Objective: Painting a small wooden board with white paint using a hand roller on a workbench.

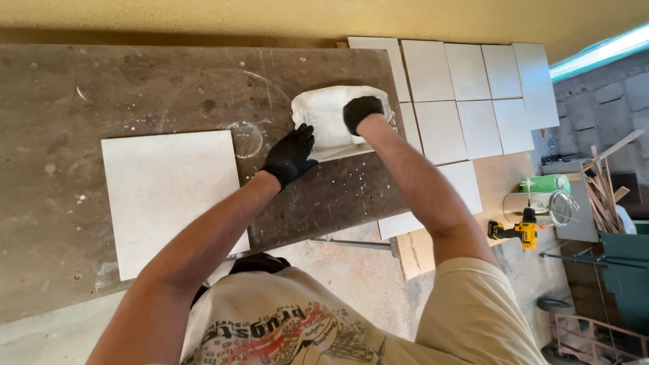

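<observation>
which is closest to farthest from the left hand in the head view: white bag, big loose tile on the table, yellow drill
1. white bag: touching the left hand, on its right.
2. big loose tile: on the table, to its left.
3. yellow drill: down on the floor, far right.

Yellow wall (270, 17), dusty concrete floor (351, 270), stained brown worktable (135, 88).

loose tile (169, 196) on worktable (135, 88) | laid floor tiles (473, 94) | yellow drill (524, 232)
</observation>
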